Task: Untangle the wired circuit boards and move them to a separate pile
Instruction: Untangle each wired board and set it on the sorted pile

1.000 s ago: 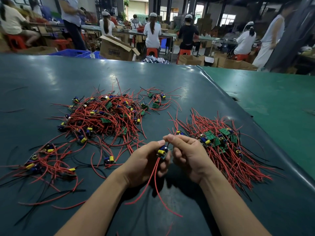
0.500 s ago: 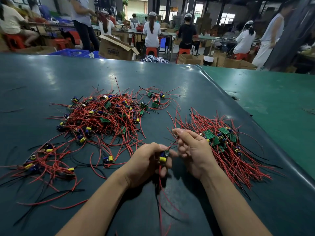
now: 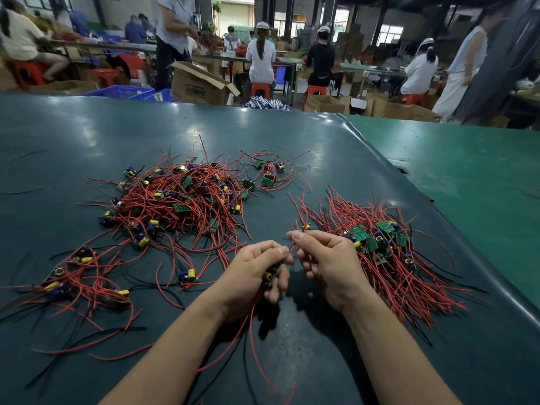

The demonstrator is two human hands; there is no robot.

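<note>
**Q:** Where does it stand?

**Me:** My left hand [image 3: 257, 276] is curled round one small circuit board [image 3: 270, 276], its yellow part showing between my fingers. Its red and black leads hang below my wrist onto the dark green table mat [image 3: 87, 135]. My right hand [image 3: 327, 267] pinches a red wire [image 3: 290, 249] between thumb and forefinger, close to my left thumb. Whether that wire belongs to the board I'm holding, I can't tell from here.

**Q:** The piles?

**Me:** Tangled heap [image 3: 181, 200] ahead and left, a looser scatter [image 3: 81, 276] nearer on the left. Sorted pile [image 3: 380, 252] just right of my right hand, leads fanned toward me.

**Q:** What could go wrong?

**Me:** Three things, as I judge it.
- If the pinched wire runs to another board, pulling would tighten a knot rather than free it.
- Thin leads, likely soldered. A sharp tug against a snag could strain a joint or tear a lead off.
- The hanging leads trail across the mat. Swinging right too low, they could hook the sorted pile's wire ends and drag boards out, or knot the new one into them.

**Q:** Remedy?

**Me:** Slide along the wire, don't yank. Lift clear before crossing to the right.
</note>
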